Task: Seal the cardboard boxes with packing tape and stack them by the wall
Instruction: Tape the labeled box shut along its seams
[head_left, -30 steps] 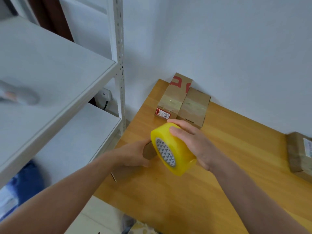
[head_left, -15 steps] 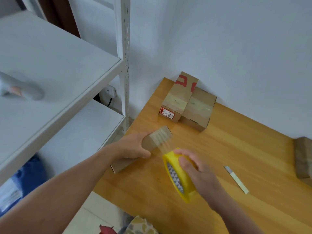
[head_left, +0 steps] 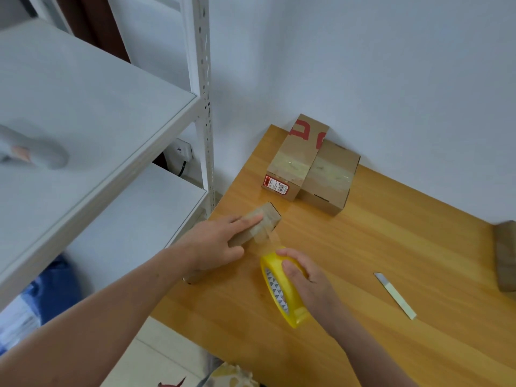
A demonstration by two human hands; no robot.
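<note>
While both forearms reach in from the bottom edge, the right hand [head_left: 304,280] sits nearest, its fingers and thumb curled over the rim of the yellow roll [head_left: 282,294]. The roll stands on edge, low over the table [head_left: 391,247]; whether it touches the wood I cannot tell. From its far side a clear strip [head_left: 269,237] runs up and away to the box [head_left: 269,216].

Just beyond and to the left, the left hand [head_left: 217,241] lies palm down on that box, fingers straight and together, pressing on the taped top. It grips nothing. The box is small and brown, lying lengthwise near the table's left edge. Most of it is hidden under the hand, and only its far end shows past the fingertips.

To the right of the right hand, well apart from it, a thin pale blade [head_left: 395,296] lies flat on the wood.

Farther back, a red-marked box [head_left: 296,160] and a plain box [head_left: 332,177] stand touching side by side at the wall [head_left: 391,79], each with clear tape across its top. Another brown box, the edge box [head_left: 506,255], is cut off by the right border. A white shelf [head_left: 83,121] fills the left.
</note>
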